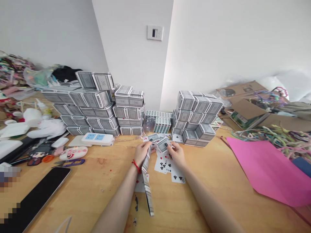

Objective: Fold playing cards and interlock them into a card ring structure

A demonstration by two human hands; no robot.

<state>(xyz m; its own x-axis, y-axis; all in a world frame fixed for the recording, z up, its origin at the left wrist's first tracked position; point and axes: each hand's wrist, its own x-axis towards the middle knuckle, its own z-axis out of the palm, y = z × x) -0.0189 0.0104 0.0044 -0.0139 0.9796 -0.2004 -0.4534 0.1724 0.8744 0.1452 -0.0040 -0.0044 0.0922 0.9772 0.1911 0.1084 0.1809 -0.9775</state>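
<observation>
My left hand (143, 152), with a red cord at its wrist, is closed on a long narrow strip of joined playing cards (148, 195). The strip hangs down edge-on toward me between my forearms. In my right hand (177, 155), a playing card (163, 145) with a grey patterned back is pinched under the thumb, close to the left fingers. Beneath and around the hands lie loose playing cards, among them a club card (178, 177) and a partly covered card (142, 183).
Block stacks made of cards stand at the left (97, 111) and right (191, 113), with small card boxes (162, 124) between them. A power strip (97, 138), snips (70, 162) and a phone (39, 197) lie left. Pink paper (262, 168) and a cardboard box (250, 113) are right.
</observation>
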